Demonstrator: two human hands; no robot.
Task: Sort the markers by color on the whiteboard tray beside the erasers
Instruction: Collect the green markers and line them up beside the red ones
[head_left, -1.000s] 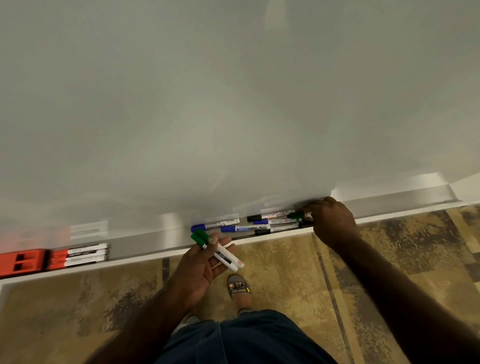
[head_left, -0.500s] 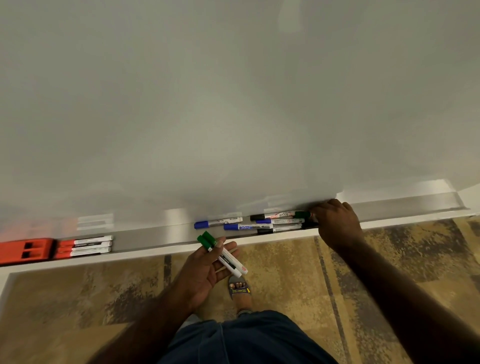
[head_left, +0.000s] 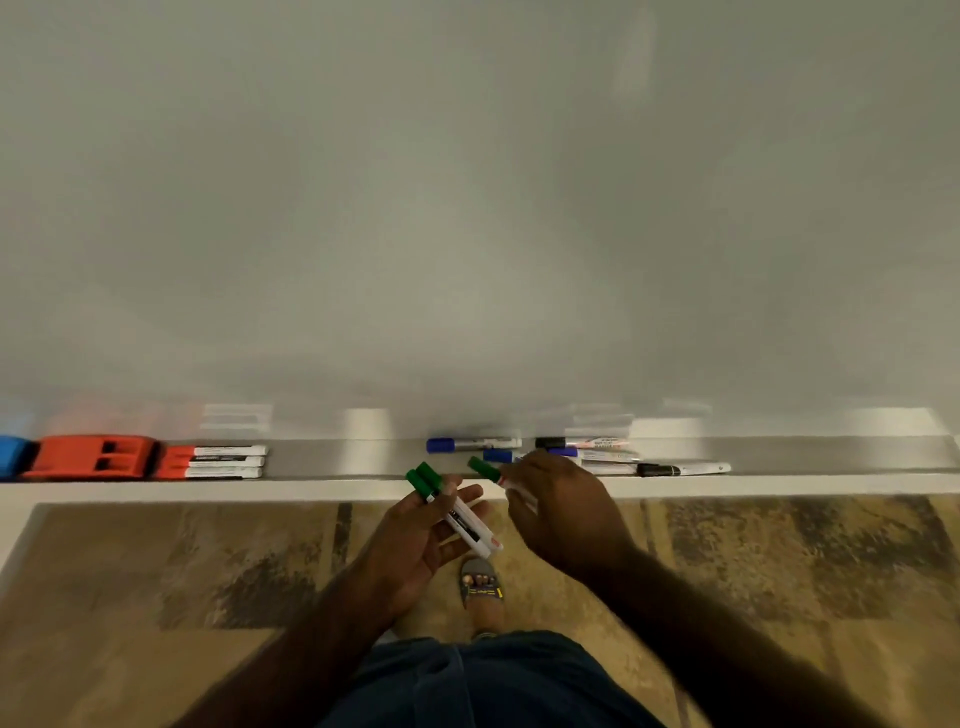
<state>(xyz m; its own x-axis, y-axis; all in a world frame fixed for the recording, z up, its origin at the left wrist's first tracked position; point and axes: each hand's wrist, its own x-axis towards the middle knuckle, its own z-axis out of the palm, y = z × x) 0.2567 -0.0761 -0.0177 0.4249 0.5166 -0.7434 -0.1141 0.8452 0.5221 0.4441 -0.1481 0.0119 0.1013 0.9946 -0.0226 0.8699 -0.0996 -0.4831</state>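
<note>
Two green markers (head_left: 447, 506) lie across my left hand (head_left: 415, 540), its grip loosely curled under them; my right hand (head_left: 563, 512) pinches a third green marker (head_left: 485, 469) just right of them, near the tray (head_left: 322, 460). I should lay it parallel, caps together, then close the left grip before reaching toward the red markers (head_left: 218, 461).

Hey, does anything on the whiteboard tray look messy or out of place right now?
Yes. The blue and black markers lie mixed in a loose, staggered heap on the tray, unlike the red markers stacked neatly beside the orange eraser.
</note>
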